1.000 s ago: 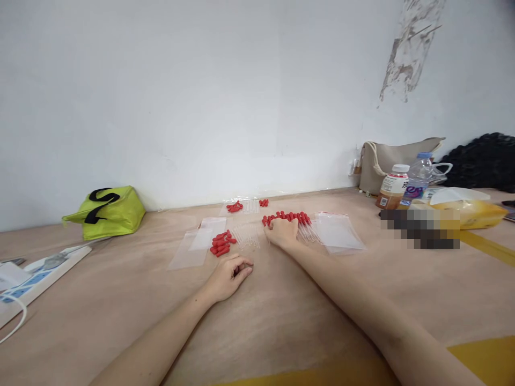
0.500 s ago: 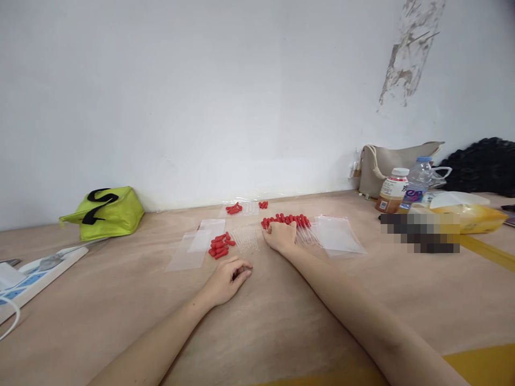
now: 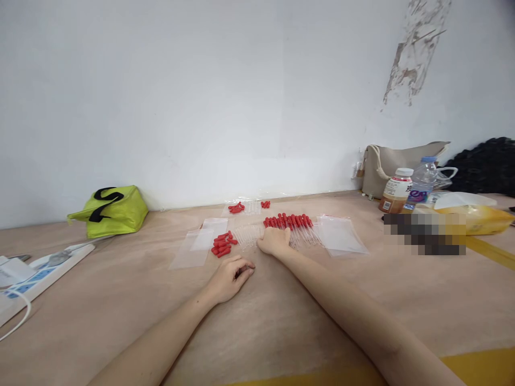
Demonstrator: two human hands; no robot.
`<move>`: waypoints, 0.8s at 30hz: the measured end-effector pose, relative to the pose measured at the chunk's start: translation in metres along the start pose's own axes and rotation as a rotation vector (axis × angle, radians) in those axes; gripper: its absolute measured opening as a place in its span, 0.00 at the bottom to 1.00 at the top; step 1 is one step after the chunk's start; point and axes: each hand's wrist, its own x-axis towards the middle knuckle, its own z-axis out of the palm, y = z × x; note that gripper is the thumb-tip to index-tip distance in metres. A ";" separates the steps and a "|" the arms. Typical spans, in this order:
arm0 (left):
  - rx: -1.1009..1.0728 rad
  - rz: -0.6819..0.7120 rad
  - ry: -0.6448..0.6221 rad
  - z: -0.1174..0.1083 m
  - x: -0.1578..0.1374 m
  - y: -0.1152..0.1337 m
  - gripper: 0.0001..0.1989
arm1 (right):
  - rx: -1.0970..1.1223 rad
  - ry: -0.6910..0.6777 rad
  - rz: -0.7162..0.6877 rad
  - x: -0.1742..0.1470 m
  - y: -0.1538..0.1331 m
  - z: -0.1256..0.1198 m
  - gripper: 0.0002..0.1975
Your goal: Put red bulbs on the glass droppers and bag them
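My right hand point(image 3: 276, 241) rests curled between clear thin tubes point(image 3: 246, 236) and a row of red-bulbed droppers point(image 3: 300, 221). Its fingertips point away from me and are hidden, so whatever they pinch cannot be made out. My left hand point(image 3: 229, 279) lies on the brown tabletop nearer to me, fingers loosely bent, with a gap between thumb and forefinger and nothing held. Just beyond it is a small pile of loose red rubber bulbs point(image 3: 221, 246). The droppers lie side by side, bulbs away from me and clear stems toward me.
Clear plastic bags lie left point(image 3: 187, 252) and right point(image 3: 341, 236). By the wall are more red bulbs point(image 3: 236, 208) and clear tubes point(image 3: 252, 208). A power strip point(image 3: 48, 273) and yellow-green bag point(image 3: 116, 212) sit left; bottles point(image 3: 396, 190) and a beige bag point(image 3: 386, 161) stand right.
My right hand has drawn back toward me and slightly left, away from the red bulbs of the row. My left hand stays about where it was. The view has shifted slightly.
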 end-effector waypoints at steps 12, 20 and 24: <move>0.458 -0.130 0.172 -0.032 0.033 -0.023 0.06 | 0.009 -0.078 -0.040 0.003 0.000 -0.017 0.14; 0.504 -0.051 0.001 -0.035 0.059 -0.053 0.02 | -0.106 0.100 -0.180 -0.044 0.048 -0.038 0.13; 0.473 -0.050 -0.002 -0.032 0.065 -0.057 0.06 | -0.071 0.158 -0.247 -0.059 0.076 -0.031 0.11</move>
